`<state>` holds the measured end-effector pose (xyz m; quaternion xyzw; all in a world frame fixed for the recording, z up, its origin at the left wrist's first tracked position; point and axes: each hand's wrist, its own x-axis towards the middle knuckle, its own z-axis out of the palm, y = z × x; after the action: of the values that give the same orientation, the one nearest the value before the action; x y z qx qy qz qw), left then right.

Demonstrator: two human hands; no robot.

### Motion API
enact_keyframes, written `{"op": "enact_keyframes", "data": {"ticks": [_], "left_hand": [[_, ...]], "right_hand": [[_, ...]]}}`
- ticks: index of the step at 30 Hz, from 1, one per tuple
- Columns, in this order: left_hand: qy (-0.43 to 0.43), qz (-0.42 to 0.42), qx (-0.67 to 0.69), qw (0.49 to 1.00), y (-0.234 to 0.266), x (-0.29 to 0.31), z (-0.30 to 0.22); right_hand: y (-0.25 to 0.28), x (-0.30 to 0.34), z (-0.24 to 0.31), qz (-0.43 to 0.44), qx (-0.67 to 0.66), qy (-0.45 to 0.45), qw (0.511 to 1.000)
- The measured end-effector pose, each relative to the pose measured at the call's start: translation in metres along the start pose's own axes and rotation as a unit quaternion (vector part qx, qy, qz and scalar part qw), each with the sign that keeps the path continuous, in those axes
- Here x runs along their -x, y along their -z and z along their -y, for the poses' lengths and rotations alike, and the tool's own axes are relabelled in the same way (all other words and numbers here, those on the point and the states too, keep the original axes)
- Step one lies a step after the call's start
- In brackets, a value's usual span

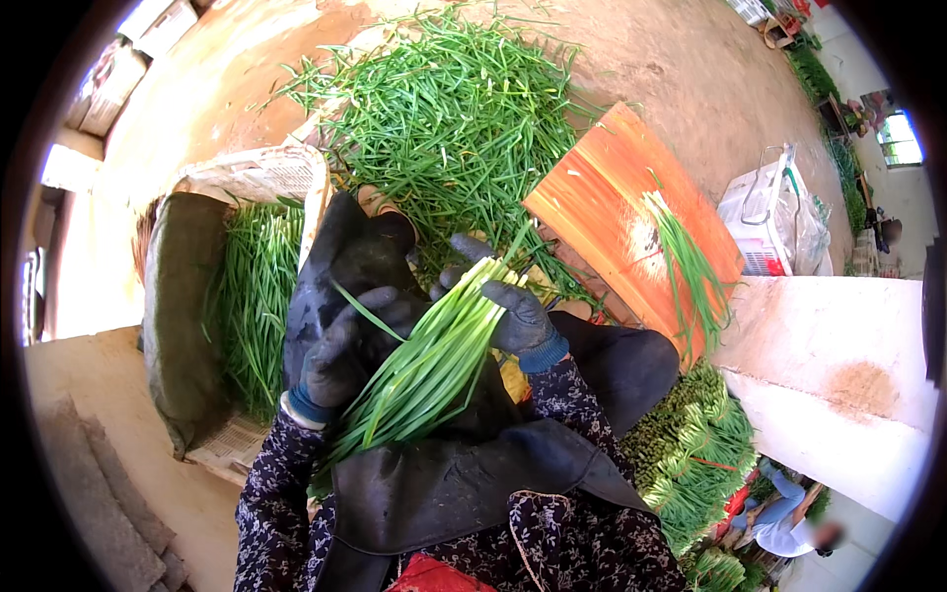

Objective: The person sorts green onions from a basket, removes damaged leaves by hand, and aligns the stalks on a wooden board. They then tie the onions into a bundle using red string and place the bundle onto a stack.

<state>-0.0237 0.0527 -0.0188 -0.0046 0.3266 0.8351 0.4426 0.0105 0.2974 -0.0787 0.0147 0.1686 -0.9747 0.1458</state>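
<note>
**Green bunch [424,360] gripped near its pale ends**

The right hand [523,321] closes round it, apparently keeping the ends together; the leaves trail over the dark apron [424,498]. The left hand [338,357] sits by a stray leaf [367,314], its grip unclear.

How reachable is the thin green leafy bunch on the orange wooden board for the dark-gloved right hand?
Probably yes: the thin bunch lies uncovered on the board, right of the right hand, though that hand grips a thick green leafy bunch.
</note>
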Motion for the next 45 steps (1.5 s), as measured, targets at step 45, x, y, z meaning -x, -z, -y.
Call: {"op": "enact_keyframes", "data": {"ticks": [45], "left_hand": [[-0.264,0.067,-0.539,0.797,-0.113,-0.055,-0.056]], "right_hand": [[-0.115,0.015,0.155,-0.083,0.405,0.28,0.866]]}}
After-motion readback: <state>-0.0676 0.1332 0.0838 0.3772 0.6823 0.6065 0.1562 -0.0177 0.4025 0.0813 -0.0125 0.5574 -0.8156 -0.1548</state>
